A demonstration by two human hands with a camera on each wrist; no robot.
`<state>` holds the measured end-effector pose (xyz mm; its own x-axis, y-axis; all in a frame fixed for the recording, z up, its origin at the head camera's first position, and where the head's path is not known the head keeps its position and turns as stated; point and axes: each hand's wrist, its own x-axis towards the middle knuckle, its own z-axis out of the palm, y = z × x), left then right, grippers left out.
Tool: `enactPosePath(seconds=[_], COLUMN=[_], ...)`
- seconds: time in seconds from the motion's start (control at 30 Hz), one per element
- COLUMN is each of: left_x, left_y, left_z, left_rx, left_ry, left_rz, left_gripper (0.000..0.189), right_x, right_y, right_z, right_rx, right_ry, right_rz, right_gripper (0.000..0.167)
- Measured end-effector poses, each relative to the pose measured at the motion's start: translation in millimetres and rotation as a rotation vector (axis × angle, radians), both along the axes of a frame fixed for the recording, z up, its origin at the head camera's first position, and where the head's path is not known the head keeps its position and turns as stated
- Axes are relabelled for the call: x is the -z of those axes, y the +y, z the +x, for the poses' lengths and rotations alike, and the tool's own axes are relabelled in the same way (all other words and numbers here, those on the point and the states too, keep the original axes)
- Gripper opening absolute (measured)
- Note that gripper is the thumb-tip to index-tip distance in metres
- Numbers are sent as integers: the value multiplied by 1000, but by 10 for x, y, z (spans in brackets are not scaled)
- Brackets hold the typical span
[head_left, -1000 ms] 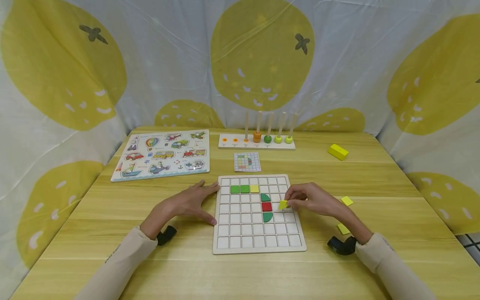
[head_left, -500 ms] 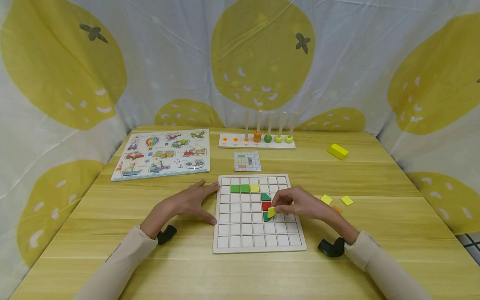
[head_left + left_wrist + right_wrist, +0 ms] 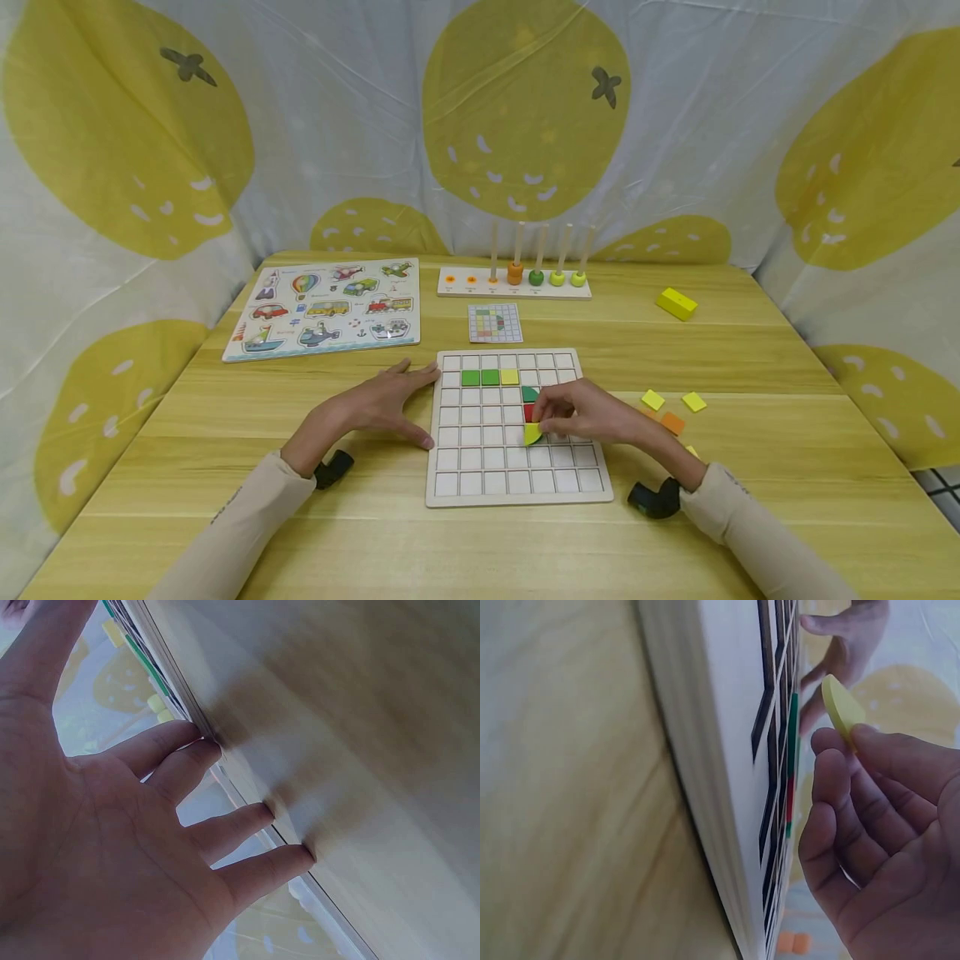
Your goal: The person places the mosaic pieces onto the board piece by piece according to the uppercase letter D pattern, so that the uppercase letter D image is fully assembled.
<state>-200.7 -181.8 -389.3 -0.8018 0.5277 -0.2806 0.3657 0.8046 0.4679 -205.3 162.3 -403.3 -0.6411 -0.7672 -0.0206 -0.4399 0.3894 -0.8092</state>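
The white grid board (image 3: 495, 483) lies flat on the table. My right hand (image 3: 588, 411) pinches a thin yellow tile (image 3: 841, 709) between thumb and fingertips, tilted, over the board's middle right. In the head view the tile overlaps the lower green quarter-round piece. A red square (image 3: 528, 412) and another green quarter-round piece (image 3: 530, 393) sit in the cells above it. Two green squares (image 3: 480, 377) and a pale yellow square (image 3: 509, 377) fill a row higher up. My left hand (image 3: 378, 404) spreads its fingers, thumb and fingertips touching the board's left edge.
Loose yellow tiles (image 3: 693, 402) and an orange tile (image 3: 672, 423) lie right of the board, partly behind the right forearm. Behind the board are a pattern card (image 3: 495, 323), a peg stand (image 3: 513, 288), a vehicle puzzle (image 3: 322, 321) and a yellow block (image 3: 677, 303).
My right hand has moved left and slightly toward the wearer with the yellow tile, from right of the red square to over the lower green piece. The left hand stays put.
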Motion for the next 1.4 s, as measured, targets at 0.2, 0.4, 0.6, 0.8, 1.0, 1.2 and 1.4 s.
enactPosePath(seconds=[0.2, 0.4, 0.6, 0.8, 1.0, 1.2, 1.4], left_x=[15, 19, 5, 1, -2, 5, 6], left_y=[-10, -8, 13, 23, 15, 12, 5], left_z=[1, 2, 1, -1, -3, -3, -4], left_rx=[3, 2, -6, -4, -3, -4, 0], left_ry=[0, 1, -1, 2, 4, 2, 4], left_rz=[9, 4, -9, -9, -11, -12, -7], left_gripper=[108, 109, 109, 108, 109, 109, 109], right_x=[-4, -95, -36, 10, 9, -1, 23], right_y=[-37, -86, -68, -67, -84, -89, -85], right_z=[33, 102, 66, 39, 43, 52, 38], right_rx=[-7, 10, 24, 17, 0, -15, -51], right_ry=[-37, -35, -43, -48, -33, -50, -55], right_rz=[-6, 6, 24, 30, 35, 21, 3], right_gripper=[5, 6, 6, 5, 4, 6, 6])
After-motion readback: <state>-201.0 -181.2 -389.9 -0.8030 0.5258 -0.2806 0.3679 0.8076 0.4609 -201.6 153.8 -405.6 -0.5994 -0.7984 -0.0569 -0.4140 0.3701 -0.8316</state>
